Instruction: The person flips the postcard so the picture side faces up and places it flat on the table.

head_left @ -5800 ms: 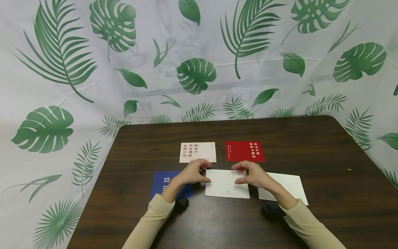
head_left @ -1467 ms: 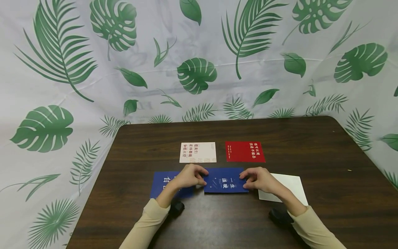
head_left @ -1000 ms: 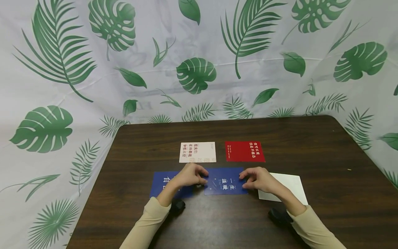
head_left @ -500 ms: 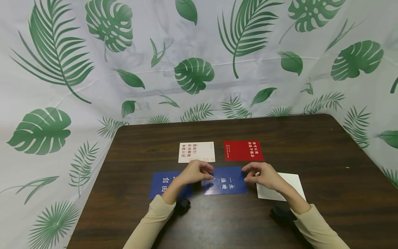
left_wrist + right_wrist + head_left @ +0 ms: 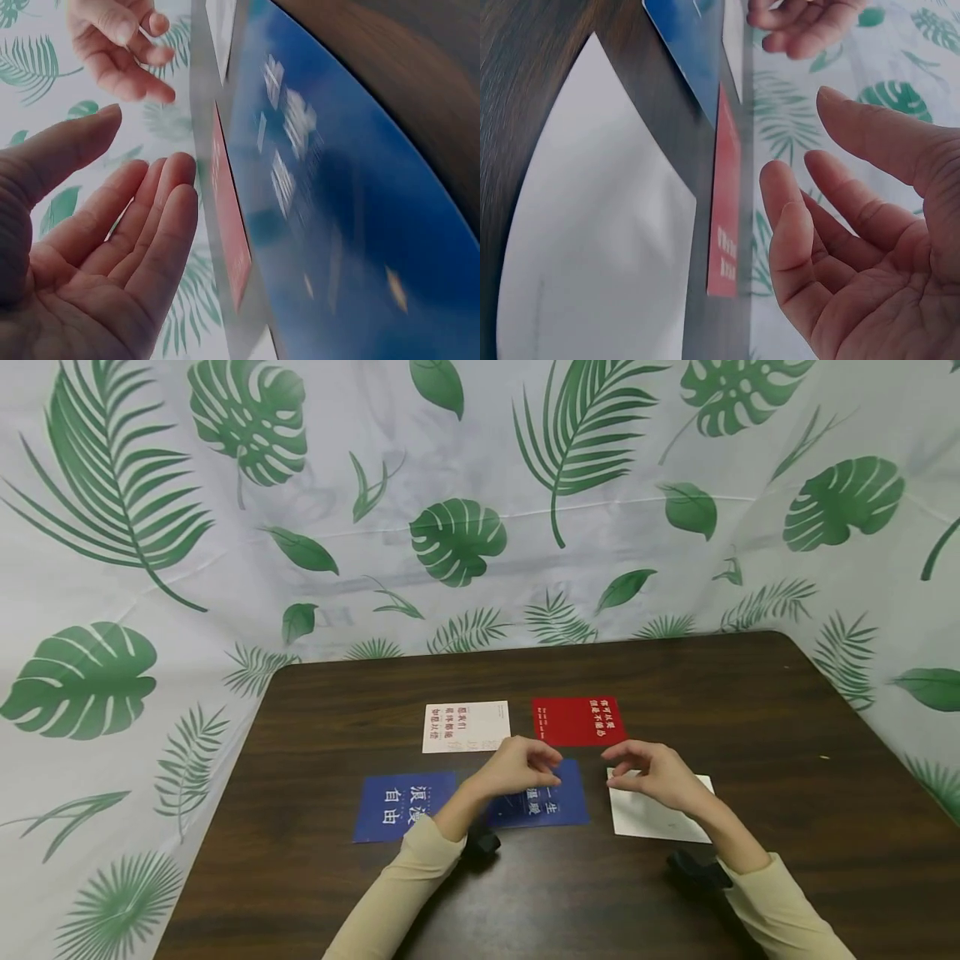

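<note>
My left hand (image 5: 521, 770) hovers over the middle blue card (image 5: 572, 793), covering its left part in the head view. Nothing is between its loosely bent fingers, as the left wrist view confirms. That card (image 5: 360, 202) lies face up with white characters. Over the white card (image 5: 652, 817) on the right is my right hand (image 5: 654, 777), fingers relaxed and thumb apart, holding nothing. In the right wrist view the white card (image 5: 607, 217) lies below and beside the hand, plain side up.
Another blue card (image 5: 373, 814) with white characters lies at the left. Behind stand out a cream card (image 5: 483, 722) with red characters and a red card (image 5: 566, 724), both flat on the dark wooden table (image 5: 337, 710). A leaf-printed curtain (image 5: 480, 460) hangs behind the table.
The middle card has been turned from white to blue side up and laid flat. Both hands have let go of it; they have moved right, the right hand now over the white card.
</note>
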`<state>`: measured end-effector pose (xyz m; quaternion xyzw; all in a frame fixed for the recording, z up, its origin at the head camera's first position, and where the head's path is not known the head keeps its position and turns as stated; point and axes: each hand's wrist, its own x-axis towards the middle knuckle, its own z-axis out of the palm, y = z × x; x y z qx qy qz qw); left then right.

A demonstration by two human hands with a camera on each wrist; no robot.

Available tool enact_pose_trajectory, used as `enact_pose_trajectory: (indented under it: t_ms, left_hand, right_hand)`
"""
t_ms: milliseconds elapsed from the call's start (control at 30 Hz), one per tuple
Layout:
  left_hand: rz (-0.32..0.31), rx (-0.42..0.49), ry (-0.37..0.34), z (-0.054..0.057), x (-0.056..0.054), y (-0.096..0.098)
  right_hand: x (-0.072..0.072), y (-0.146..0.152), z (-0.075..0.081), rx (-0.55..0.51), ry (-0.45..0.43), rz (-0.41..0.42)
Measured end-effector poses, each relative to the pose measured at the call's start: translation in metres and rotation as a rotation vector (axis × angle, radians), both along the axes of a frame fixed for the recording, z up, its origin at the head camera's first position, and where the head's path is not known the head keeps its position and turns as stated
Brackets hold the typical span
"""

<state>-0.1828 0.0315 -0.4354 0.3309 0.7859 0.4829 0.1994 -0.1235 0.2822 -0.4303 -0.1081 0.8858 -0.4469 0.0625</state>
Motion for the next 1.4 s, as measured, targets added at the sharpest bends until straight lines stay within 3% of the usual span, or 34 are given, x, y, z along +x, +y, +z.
enact_pose_trajectory:
  t_ms: [233,433,667,867,1100,1400]
  left_hand:
    - [-0.01,0.014,-0.038,0.0,0.003,0.035]
    - [-0.007,-0.004,-0.004,-0.006,0.006,0.058]
    - [0.03,-0.05,0.014,-0.011,0.008,0.072]
    - [0.025,-0.117,0.082,-0.012,0.01,0.084]
    - [0.027,-0.159,0.083,-0.012,0.011,0.094]
    - [0.028,-0.243,0.158,-0.013,0.012,0.101]
  right_hand:
    - [0.005,0.016,0.002,0.042,-0.017,-0.048]
    - [0.01,0.031,0.0,0.081,0.022,-0.091]
    - [0.016,0.043,-0.003,0.12,0.058,-0.123]
    - [0.023,0.053,-0.006,0.166,0.05,-0.162]
    - [0.03,0.067,-0.011,0.228,0.061,-0.205]
    - [0.035,0.079,-0.018,0.275,0.052,-0.232]
